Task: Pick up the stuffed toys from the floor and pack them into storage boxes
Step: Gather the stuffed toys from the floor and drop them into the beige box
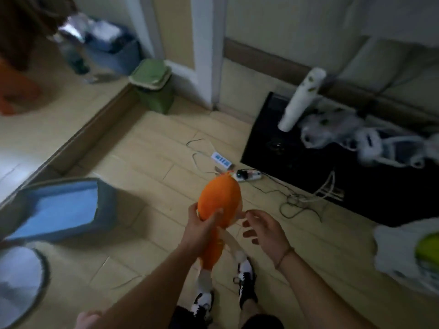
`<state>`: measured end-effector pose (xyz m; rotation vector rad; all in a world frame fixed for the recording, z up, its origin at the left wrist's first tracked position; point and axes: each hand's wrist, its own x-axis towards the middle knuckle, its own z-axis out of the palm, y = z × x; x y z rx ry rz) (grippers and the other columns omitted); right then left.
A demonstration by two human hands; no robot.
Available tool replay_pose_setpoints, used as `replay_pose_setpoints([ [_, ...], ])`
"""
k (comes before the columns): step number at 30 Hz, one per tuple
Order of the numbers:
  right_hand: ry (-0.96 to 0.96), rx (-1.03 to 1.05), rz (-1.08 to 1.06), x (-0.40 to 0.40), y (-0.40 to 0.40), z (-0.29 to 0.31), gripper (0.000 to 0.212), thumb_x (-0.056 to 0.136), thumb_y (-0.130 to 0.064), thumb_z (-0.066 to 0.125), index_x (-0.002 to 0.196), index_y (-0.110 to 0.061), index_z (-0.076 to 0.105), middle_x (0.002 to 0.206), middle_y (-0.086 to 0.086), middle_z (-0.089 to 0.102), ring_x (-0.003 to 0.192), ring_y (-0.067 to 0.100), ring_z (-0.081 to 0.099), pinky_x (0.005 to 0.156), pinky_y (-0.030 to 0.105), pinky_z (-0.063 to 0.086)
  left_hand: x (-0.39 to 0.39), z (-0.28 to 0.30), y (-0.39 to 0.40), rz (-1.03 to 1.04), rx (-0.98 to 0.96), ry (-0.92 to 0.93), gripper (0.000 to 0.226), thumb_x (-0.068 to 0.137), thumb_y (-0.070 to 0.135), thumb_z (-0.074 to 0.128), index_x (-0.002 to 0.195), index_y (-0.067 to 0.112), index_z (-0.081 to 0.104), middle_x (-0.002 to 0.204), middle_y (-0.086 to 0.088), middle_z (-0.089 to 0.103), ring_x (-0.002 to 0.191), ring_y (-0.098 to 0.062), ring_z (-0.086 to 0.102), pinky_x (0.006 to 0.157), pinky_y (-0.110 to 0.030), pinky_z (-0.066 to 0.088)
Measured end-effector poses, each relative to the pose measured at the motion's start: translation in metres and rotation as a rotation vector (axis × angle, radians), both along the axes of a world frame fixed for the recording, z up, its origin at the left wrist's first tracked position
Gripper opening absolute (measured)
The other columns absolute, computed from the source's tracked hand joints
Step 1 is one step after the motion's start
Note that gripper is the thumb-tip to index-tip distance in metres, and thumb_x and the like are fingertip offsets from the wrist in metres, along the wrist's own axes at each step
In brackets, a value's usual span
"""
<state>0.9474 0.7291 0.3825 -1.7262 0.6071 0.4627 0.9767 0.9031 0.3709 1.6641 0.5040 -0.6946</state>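
An orange stuffed toy (219, 198) with a round head, pale limbs and black-and-white shoes hangs above the wooden floor in the middle of the view. My left hand (202, 227) grips it just under the head. My right hand (263, 227) hovers open to the right of the toy, fingers spread, not touching it. A blue fabric storage box (59, 207) stands open on the floor to the left. A white and yellow-green plush (413, 255) lies at the right edge.
A power strip (247, 175) and tangled cables (299, 200) lie on the floor ahead. A black mat (332, 167) holds a white roll (301, 98) and plastic bags (356, 136). A green bin (154, 86) stands by the door frame. A round grey base (23, 281) is at the lower left.
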Motion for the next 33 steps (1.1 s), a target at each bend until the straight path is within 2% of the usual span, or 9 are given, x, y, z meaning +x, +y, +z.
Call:
replay_pose_setpoints([
  [4,-0.038,-0.06,-0.283,-0.056,-0.047,0.036,0.068,0.078,-0.06,0.062,0.135,-0.029,0.04,0.124,-0.004,0.056,0.107,0.019,0.058,0.087,0.041,0.052,-0.008,0.052,-0.045,-0.31,-0.453,0.173,0.077,0.076,0.066,0.052,0.132,0.013,0.051,0.12,-0.022,0.064,0.109,-0.037,0.062,0.092,-0.049,0.052],
  [7,-0.063,0.117,-0.461,-0.121,-0.087,0.059,0.1,0.055,-0.08,0.065,0.139,-0.046,0.024,0.131,-0.007,0.051,0.117,0.02,0.056,0.086,0.047,0.055,-0.037,0.075,-0.096,-0.551,-0.602,0.121,0.049,0.089,0.034,0.056,0.131,0.013,0.045,0.121,-0.027,0.062,0.107,-0.031,0.065,0.085,-0.045,0.056],
  [10,-0.216,0.315,-0.687,-0.202,-0.127,0.078,0.089,0.062,-0.056,0.079,0.135,-0.04,0.031,0.131,0.003,0.058,0.105,0.026,0.067,0.071,0.043,0.057,-0.091,0.091,-0.163,-0.747,-0.661,0.156,0.041,0.094,0.004,0.05,0.13,0.026,0.054,0.132,-0.023,0.056,0.117,-0.034,0.059,0.1,-0.053,0.046],
  [13,-0.363,0.24,-0.996,-0.299,-0.164,0.094,0.084,0.064,-0.029,0.086,0.132,-0.036,0.039,0.127,0.005,0.061,0.101,0.029,0.068,0.066,0.04,0.057,-0.165,0.097,-0.228,-1.042,-0.647,0.279,0.032,0.103,0.032,0.038,0.119,0.03,0.066,0.128,-0.009,0.063,0.123,-0.033,0.055,0.104,-0.051,0.043],
  [16,-0.424,-0.008,-1.23,-0.412,-0.191,0.104,0.088,0.062,-0.02,0.087,0.134,-0.03,0.038,0.123,-0.003,0.062,0.106,0.018,0.065,0.073,0.037,0.061,-0.253,0.101,-0.29,-1.347,-0.388,0.361,0.057,0.076,0.068,0.058,0.121,0.032,0.062,0.123,-0.004,0.065,0.117,-0.03,0.058,0.095,-0.048,0.05],
  [19,-0.392,-0.182,-1.36,-0.523,-0.203,0.097,0.079,0.069,-0.023,0.085,0.133,-0.035,0.04,0.122,-0.007,0.06,0.104,0.01,0.063,0.079,0.032,0.06,-0.368,0.094,-0.346,-1.617,-0.366,0.34,0.061,0.079,0.047,0.07,0.132,0.027,0.048,0.119,0.001,0.065,0.105,-0.016,0.065,0.079,-0.031,0.057],
  [24,-0.225,-0.198,-1.499,-0.68,-0.226,0.071,0.064,0.07,-0.046,0.076,0.128,-0.037,0.05,0.126,0.0,0.061,0.102,0.015,0.067,0.086,0.042,0.058,-0.543,0.061,-0.414,-1.567,-0.446,0.513,0.076,0.069,0.025,0.084,0.135,0.013,0.047,0.124,-0.019,0.063,0.114,-0.037,0.061,0.097,-0.057,0.048],
  [29,-0.009,-0.086,-1.466,-0.795,-0.245,0.058,0.101,0.05,-0.089,0.058,0.126,-0.023,0.054,0.117,0.003,0.067,0.102,0.018,0.067,0.088,0.04,0.057,-0.676,0.046,-0.471,-1.556,-0.411,0.572,0.061,0.073,0.025,0.078,0.128,0.01,0.054,0.117,-0.02,0.067,0.103,-0.033,0.066,0.083,-0.047,0.056],
  [33,-0.018,-0.081,-1.483,-0.86,-0.282,0.045,0.087,0.052,-0.079,0.066,0.121,-0.028,0.054,0.111,-0.009,0.067,0.098,0.007,0.067,0.078,0.024,0.058,-0.745,0.018,-0.527,-1.704,-0.301,0.501,0.078,0.069,0.037,0.08,0.136,0.021,0.044,0.123,-0.008,0.065,0.108,-0.028,0.065,0.09,-0.048,0.055],
])
